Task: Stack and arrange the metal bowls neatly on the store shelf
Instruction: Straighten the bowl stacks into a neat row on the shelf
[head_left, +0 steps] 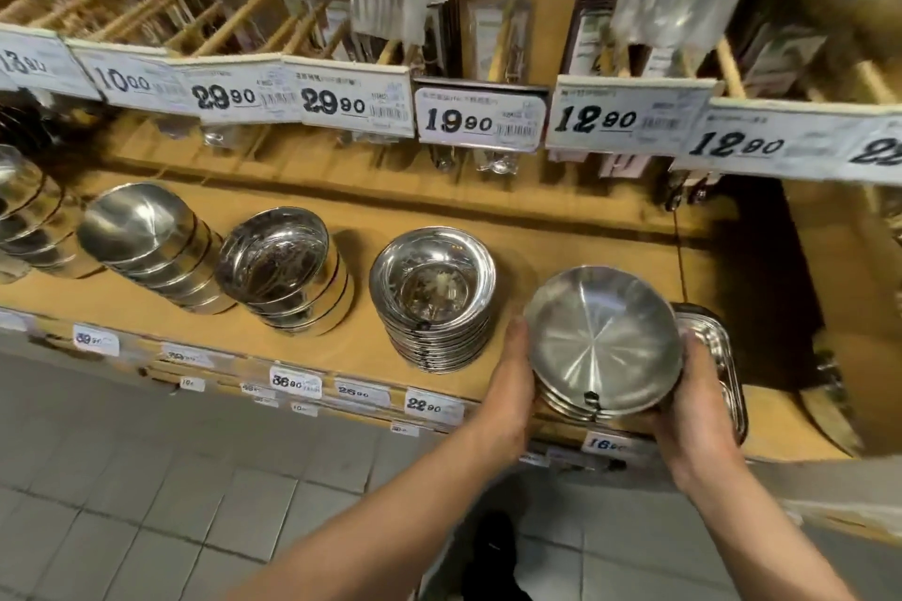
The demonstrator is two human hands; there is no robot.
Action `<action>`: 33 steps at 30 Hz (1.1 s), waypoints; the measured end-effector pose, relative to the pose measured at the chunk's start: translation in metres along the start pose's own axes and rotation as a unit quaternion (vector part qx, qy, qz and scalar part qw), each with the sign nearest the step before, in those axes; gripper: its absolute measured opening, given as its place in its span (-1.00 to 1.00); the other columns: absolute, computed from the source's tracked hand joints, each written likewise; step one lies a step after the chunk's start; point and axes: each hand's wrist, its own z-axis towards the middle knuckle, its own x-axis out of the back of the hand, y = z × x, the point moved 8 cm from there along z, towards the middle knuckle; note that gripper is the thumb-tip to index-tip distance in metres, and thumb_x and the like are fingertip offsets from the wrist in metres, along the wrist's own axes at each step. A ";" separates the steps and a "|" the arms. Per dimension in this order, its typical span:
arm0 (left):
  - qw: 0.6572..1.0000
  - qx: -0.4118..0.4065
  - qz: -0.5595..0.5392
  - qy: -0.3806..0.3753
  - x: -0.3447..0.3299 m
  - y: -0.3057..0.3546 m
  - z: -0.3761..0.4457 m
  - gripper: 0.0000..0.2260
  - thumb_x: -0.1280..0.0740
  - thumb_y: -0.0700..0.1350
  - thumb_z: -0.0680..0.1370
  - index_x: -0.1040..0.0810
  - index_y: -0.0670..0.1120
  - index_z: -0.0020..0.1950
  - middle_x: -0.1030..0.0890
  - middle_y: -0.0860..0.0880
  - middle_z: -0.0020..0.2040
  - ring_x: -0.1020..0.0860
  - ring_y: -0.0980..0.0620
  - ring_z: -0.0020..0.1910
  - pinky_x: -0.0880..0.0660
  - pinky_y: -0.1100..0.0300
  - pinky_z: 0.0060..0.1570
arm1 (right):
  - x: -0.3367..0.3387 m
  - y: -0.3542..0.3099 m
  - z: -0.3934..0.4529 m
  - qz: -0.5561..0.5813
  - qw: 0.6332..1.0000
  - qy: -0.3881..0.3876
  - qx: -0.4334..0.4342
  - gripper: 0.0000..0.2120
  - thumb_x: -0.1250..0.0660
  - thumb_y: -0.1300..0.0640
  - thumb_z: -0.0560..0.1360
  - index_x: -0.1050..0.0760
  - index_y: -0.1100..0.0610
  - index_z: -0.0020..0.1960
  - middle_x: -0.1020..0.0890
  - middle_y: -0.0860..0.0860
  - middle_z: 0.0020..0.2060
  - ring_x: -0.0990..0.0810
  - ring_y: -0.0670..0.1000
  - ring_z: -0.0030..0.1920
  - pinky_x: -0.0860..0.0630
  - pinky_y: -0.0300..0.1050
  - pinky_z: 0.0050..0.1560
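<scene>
Here both hands clamp one short stack of shallow metal bowls (pixel 604 343) from opposite sides. Left hand (pixel 512 386) lies flat against the stack's left edge, fingers up along the rims. Right hand (pixel 695 400) cups the right and lower edge, fingers curled under and behind the stack. The hands stand apart, with only the stack between them. The stack is tilted toward the camera, so the top bowl's brushed inside shows; whether its base touches the shelf (pixel 341 337) cannot be told.

Just behind the right hand, a rectangular metal tray (pixel 722 356) with rounded corners lies partly hidden.

Just left of the left hand stands a taller stack of rimmed bowls (pixel 434 293), upright on the shelf. Further left of that: a leaning stack of deeper bowls (pixel 283 268), then another leaning stack (pixel 141 239), then more bowls (pixel 24 210) at the frame edge, blurred.

Above the hands, a row of price labels (pixel 481 122) runs along the upper shelf front. Smaller price tags (pixel 432 405) sit on the shelf lip near the left wrist. Below the forearms, grey floor tiles (pixel 146 503).
</scene>
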 end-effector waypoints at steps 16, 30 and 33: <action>0.999 -0.037 -0.021 -0.009 0.176 0.014 -0.171 -0.60 -0.30 0.44 0.38 -0.71 0.22 -0.03 -0.74 0.11 0.04 -0.67 0.11 0.07 -0.59 0.05 0.15 | -0.116 0.075 -0.179 -0.026 0.999 -0.033 -0.005 -0.66 -0.16 -0.18 0.63 -0.57 -0.08 0.25 -0.67 -0.03 0.20 -0.58 0.07 0.19 -0.55 0.05 -0.08; 0.967 -0.098 -0.049 0.230 0.480 0.092 -0.256 -0.69 -0.22 0.41 0.50 -0.68 0.33 -0.04 -0.72 0.23 -0.07 -0.61 0.05 0.14 -0.62 0.05 -0.11 | -0.428 0.171 -0.228 -0.151 0.943 -0.284 -0.090 -0.65 -0.16 -0.43 0.50 -0.64 -0.33 0.01 -0.74 -0.17 -0.01 -0.73 -0.07 -0.01 -0.69 -0.01 -0.06; 0.961 -0.100 -0.057 0.250 0.523 0.116 -0.249 -0.69 -0.22 0.43 0.46 -0.67 0.34 -0.06 -0.72 0.22 -0.09 -0.59 0.02 0.16 -0.63 0.08 -0.19 | -0.483 0.174 -0.226 -0.149 0.940 -0.291 -0.096 -0.68 -0.17 -0.36 0.56 -0.67 -0.29 -0.04 -0.75 -0.17 -0.13 -0.73 -0.14 -0.14 -0.65 -0.18 -0.32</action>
